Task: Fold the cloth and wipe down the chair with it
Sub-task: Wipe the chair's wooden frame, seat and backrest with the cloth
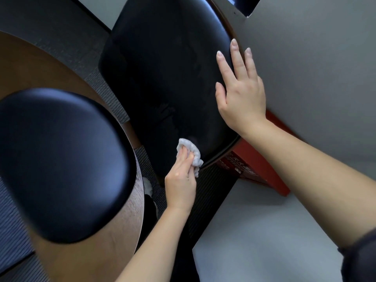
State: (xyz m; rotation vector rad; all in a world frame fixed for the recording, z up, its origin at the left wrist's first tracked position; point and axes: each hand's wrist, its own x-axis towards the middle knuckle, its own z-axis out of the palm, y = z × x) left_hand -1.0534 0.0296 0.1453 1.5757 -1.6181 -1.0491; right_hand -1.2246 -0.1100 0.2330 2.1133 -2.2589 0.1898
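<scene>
Left hand: fingers curled, pinching a bunched white cloth and pressing it onto the near edge of the chair seat. Right hand: fingers straight and spread, lying flat on the seat's right rim, holding nothing.

The seat is a black padded cushion with faint smears. It stands on grey ribbed carpet, beside a pale wall. A red box lies under the right rim. A second black cushion on a wooden frame is at left.

The seat's long axis runs top to bottom of the view. The cloth wad runs upper left to lower right.
</scene>
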